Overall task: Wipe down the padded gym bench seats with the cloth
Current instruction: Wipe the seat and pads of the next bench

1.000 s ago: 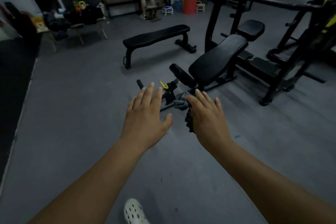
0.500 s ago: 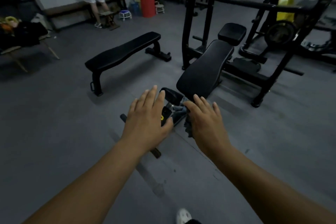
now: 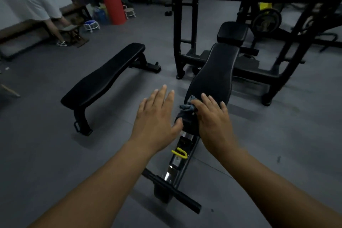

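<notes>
Cloth at the incline bench; wiping judged not yet begun.
Right hand [image 3: 212, 116]: palm down, fingers nearly straight, holding the bunched cloth [image 3: 186, 107] beneath it at the pad's [image 3: 214, 72] lower end; contact with the pad cannot be told. Left hand [image 3: 157, 116]: spread flat, empty, just beside. Next move: press the cloth flat and sweep up the pad.
</notes>
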